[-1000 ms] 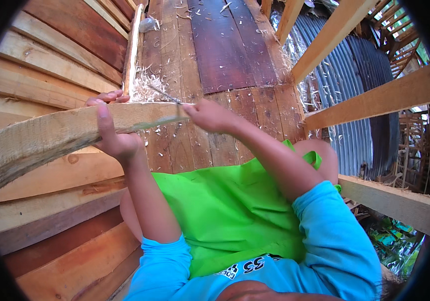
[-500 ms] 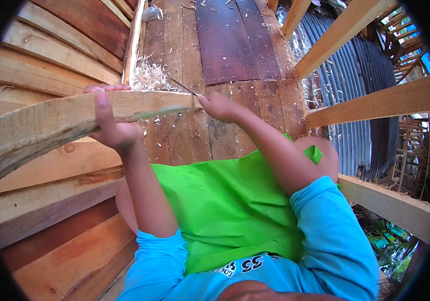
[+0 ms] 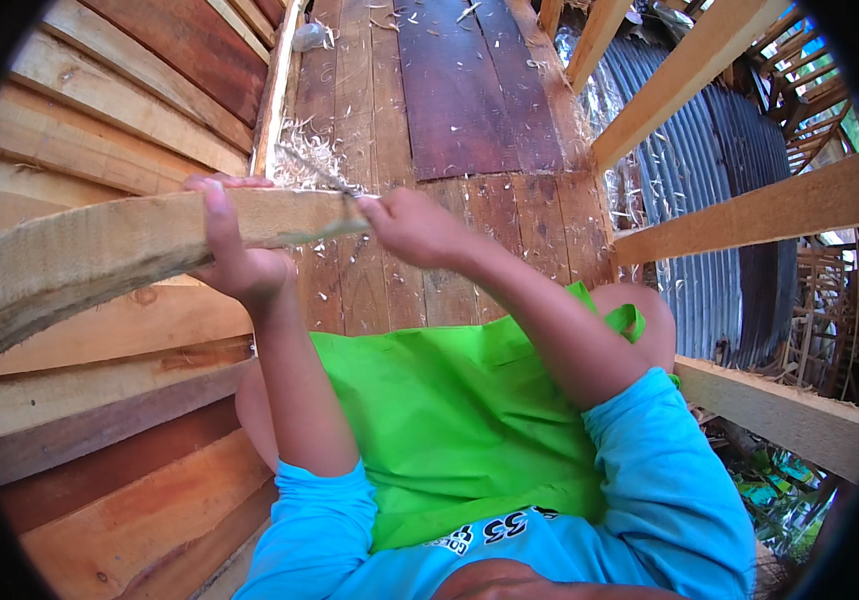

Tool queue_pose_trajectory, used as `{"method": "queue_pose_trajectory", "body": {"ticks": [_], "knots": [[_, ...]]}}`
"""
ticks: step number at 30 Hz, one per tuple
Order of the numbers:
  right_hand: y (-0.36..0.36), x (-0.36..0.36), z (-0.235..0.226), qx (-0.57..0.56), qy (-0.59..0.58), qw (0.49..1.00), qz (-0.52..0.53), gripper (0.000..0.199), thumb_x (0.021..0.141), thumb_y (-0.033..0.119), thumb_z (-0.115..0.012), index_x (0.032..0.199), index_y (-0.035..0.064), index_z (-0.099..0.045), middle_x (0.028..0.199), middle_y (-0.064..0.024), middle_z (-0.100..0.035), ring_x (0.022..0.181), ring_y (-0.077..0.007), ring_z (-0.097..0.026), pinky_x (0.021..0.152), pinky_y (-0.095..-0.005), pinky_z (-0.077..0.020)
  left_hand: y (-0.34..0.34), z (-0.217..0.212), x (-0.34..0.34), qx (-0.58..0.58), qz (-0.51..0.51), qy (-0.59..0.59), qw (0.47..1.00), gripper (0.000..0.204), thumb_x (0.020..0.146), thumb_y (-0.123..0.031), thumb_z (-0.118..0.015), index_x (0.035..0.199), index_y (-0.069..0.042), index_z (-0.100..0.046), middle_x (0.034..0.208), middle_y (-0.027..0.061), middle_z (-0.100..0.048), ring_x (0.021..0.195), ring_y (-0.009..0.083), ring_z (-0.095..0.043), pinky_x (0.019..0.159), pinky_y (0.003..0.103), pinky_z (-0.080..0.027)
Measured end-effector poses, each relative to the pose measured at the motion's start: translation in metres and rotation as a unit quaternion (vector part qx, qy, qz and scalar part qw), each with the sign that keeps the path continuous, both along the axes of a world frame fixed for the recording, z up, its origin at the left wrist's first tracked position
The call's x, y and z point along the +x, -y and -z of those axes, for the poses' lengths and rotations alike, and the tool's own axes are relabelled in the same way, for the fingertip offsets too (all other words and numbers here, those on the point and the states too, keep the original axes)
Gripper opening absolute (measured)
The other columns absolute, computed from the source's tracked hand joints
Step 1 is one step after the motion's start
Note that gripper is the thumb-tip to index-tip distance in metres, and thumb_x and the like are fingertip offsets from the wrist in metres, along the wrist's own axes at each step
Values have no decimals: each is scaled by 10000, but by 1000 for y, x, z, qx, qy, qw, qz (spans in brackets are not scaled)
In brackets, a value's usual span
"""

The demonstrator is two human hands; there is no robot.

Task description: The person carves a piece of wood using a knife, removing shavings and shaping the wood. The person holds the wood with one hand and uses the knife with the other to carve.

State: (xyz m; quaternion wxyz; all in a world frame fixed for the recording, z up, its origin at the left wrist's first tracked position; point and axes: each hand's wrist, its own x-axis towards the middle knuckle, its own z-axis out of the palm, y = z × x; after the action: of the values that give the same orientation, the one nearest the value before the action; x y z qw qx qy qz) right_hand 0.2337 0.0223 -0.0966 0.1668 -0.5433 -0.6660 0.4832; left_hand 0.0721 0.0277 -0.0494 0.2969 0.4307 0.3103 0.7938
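Note:
A long pale wooden plank (image 3: 99,248) runs from the left rim toward the middle and looks curved in this picture. Wrapped round it, my left hand (image 3: 239,255) has its thumb up the near face and its other fingers over the far edge. At the plank's right end, my right hand (image 3: 414,228) is closed on a knife, whose handle is hidden in the fist. The thin dark knife blade (image 3: 321,172) crosses the plank's far edge, pointing away and to the left, slightly blurred. A bright green cloth (image 3: 479,400) covers my lap.
Curly wood shavings (image 3: 311,152) are heaped past the plank and scattered over the board floor (image 3: 359,290). A board wall (image 3: 119,110) rises on the left. On the right stand wooden rails (image 3: 749,205) with corrugated metal sheets (image 3: 689,170) beyond. A small clear object (image 3: 309,37) lies far off.
My right hand has moved left along the plank with the knife, and the blade reaches farther left over the shavings. My left hand keeps its grip. The whole view has shifted slightly.

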Motion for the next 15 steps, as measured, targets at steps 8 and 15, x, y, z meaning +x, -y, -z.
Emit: {"method": "queue_pose_trajectory", "body": {"ticks": [8, 15], "knots": [[-14, 25, 99, -62, 87, 990, 88, 600, 1007, 395, -343, 865, -118, -619, 760, -251, -644, 773, -374, -653, 759, -485, -488, -2, -9, 24, 8, -82, -17, 996, 183, 877, -162, -617, 918, -12, -521, 771, 105, -568, 674, 214, -585, 645, 354, -513], [12, -13, -4, 27, -87, 994, 53, 579, 1009, 394, -356, 787, -69, -621, 658, -244, -600, 657, -357, -626, 686, -492, -464, 3, -10, 25, -44, -131, 9, 990, 217, 880, -166, -639, 917, 10, -516, 754, 103, -567, 672, 200, -588, 639, 338, -511]]}}
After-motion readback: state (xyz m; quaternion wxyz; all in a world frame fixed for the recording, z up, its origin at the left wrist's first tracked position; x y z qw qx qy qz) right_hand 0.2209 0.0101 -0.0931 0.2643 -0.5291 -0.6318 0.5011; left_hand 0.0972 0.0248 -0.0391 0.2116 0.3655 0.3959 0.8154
